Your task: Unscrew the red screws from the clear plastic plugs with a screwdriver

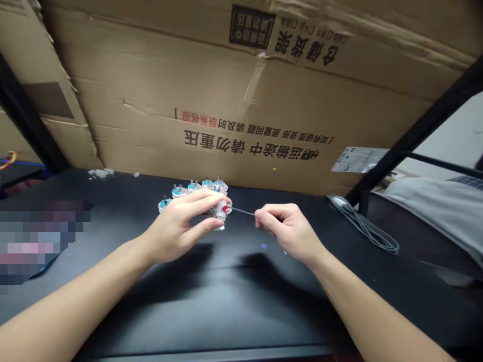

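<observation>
My left hand (184,221) grips a small clear-and-white part (221,210) with a red spot on it, between thumb and fingers. My right hand (289,229) pinches the end of a thin grey rod or wire (242,211), whose other end reaches the red spot. Whether it is fixed there is too small to tell. Behind my left hand, several round clear parts with blue discs and metal prongs (180,190) stand on the black table (226,322).
A large cardboard sheet (188,90) stands behind the table. On the right lie a coiled grey cable (370,229) and grey cloth (433,211). Small white pieces (101,173) sit at the back left. A blurred-out item (37,241) is at the left edge. Black frame posts (407,130) flank the cardboard.
</observation>
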A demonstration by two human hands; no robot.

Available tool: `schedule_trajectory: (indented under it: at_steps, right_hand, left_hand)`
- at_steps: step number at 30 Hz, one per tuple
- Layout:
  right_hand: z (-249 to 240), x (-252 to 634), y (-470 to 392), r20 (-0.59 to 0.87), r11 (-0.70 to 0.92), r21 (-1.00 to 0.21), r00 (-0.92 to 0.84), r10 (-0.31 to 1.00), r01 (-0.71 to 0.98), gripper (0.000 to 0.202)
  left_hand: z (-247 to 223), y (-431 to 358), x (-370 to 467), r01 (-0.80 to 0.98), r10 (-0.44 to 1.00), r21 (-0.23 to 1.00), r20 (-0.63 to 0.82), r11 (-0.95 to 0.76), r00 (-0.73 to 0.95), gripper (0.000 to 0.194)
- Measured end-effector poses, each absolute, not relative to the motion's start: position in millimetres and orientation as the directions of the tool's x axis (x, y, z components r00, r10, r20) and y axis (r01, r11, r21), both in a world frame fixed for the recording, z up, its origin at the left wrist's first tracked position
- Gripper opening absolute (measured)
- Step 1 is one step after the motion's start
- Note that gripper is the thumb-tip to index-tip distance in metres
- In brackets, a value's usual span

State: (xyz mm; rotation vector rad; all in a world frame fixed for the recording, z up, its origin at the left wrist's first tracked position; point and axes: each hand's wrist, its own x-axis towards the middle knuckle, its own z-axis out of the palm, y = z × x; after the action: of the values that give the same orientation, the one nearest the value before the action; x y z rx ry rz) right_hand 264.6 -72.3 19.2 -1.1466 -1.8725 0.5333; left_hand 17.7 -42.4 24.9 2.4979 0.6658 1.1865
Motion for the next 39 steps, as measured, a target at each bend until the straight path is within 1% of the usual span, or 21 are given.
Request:
schedule_trajectory:
  at_steps: [1,2,4,5,6,7,8,9,11,13,14,16,18,21,24,28,30,32,36,37,39]
  right_hand:
    - [18.6,265.0,-72.2,0.491,0.515,-0.673,-0.2,0.848,0.531,0.038]
    - [18.3,266.0,-72.1,0.579,0.567,-0.593,-0.187,0.793,0.572,0.035]
    - [18.5,269.4,-72.3,0.756,0.657,-0.333,-0.224,0.615,0.676,0.028]
    - [19.1,271.4,-72.4,0.809,0.675,-0.194,-0.273,0.521,0.712,0.025]
    - [20.0,273.2,-72.4,0.836,0.678,-0.084,-0.319,0.447,0.731,0.023]
    - [21.0,274.7,-72.4,0.847,0.677,-0.03,-0.341,0.408,0.736,0.021]
    - [22.0,275.6,-72.3,0.849,0.677,-0.048,-0.326,0.415,0.734,0.016]
    - [22.8,275.9,-72.0,0.842,0.681,-0.133,-0.28,0.461,0.72,0.011]
    - [23.7,275.6,-71.2,0.771,0.671,-0.419,-0.151,0.619,0.612,0.007]
    - [23.5,275.0,-70.1,0.648,0.613,-0.675,-0.069,0.759,0.411,0.014]
    - [23.2,274.8,-69.6,0.593,0.575,-0.751,-0.052,0.803,0.324,0.016]
    - [22.3,275.1,-68.9,0.524,0.517,-0.824,-0.035,0.851,0.231,0.021]
    - [21.6,276.2,-68.5,0.51,0.503,-0.832,-0.032,0.859,0.233,0.024]
    - [20.2,278.6,-67.8,0.613,0.6,-0.751,-0.049,0.789,0.274,0.014]
    - [17.8,279.8,-66.8,0.672,0.664,-0.686,-0.091,0.735,0.297,0.025]
    - [15.0,277.4,-67.3,0.62,0.625,-0.743,-0.105,0.777,0.241,0.016]
    - [14.7,275.9,-68.7,0.657,0.653,-0.719,-0.071,0.75,0.238,0.017]
    - [14.8,275.2,-69.9,0.701,0.691,-0.679,-0.062,0.711,0.249,0.026]
    - [13.8,275.6,-70.1,0.665,0.66,-0.709,-0.075,0.743,0.248,0.015]
    - [13.4,275.8,-69.8,0.672,0.665,-0.702,-0.071,0.737,0.256,0.014]
    - [13.0,275.9,-69.3,0.695,0.686,-0.675,-0.077,0.715,0.272,0.022]
  left_hand:
    - [25.8,-43.0,18.9,0.28,0.548,0.478,0.633,-0.832,0.547,0.026]
    - [26.3,-43.9,20.8,0.275,0.589,0.535,0.603,-0.799,0.539,0.025]
    - [25.8,-45.6,26.1,0.242,0.685,0.686,0.496,-0.686,0.534,0.026]
    - [24.7,-46.1,28.7,0.215,0.722,0.759,0.433,-0.615,0.539,0.029]
    - [23.3,-46.1,31.0,0.184,0.748,0.816,0.38,-0.548,0.544,0.033]
    - [21.7,-45.5,32.6,0.157,0.765,0.854,0.345,-0.496,0.544,0.035]
    - [20.2,-44.6,33.4,0.136,0.773,0.872,0.333,-0.471,0.54,0.035]
    - [18.9,-43.4,33.5,0.126,0.774,0.872,0.343,-0.473,0.533,0.034]
    - [17.3,-41.1,31.6,0.137,0.76,0.836,0.399,-0.531,0.513,0.031]
    - [16.6,-39.7,28.4,0.154,0.73,0.778,0.472,-0.608,0.494,0.027]
    - [16.2,-39.5,27.0,0.159,0.712,0.749,0.508,-0.643,0.485,0.026]
    - [15.4,-39.7,25.1,0.165,0.682,0.703,0.561,-0.692,0.47,0.027]
    - [14.7,-40.4,24.8,0.171,0.665,0.678,0.583,-0.715,0.467,0.029]
    - [15.1,-41.8,26.2,0.171,0.68,0.696,0.567,-0.698,0.465,0.029]
    - [16.7,-43.2,27.6,0.165,0.712,0.727,0.556,-0.667,0.429,0.032]
    - [17.3,-44.2,26.8,0.158,0.709,0.719,0.579,-0.677,0.403,0.034]
    - [16.8,-44.3,25.8,0.161,0.701,0.707,0.593,-0.689,0.396,0.033]
    - [16.5,-44.4,24.9,0.163,0.69,0.692,0.607,-0.703,0.394,0.033]
    - [17.1,-44.7,23.6,0.174,0.674,0.669,0.624,-0.722,0.396,0.033]
    - [17.3,-44.8,23.3,0.179,0.675,0.669,0.623,-0.722,0.394,0.033]
    - [17.6,-44.9,23.1,0.188,0.679,0.669,0.621,-0.719,0.391,0.033]
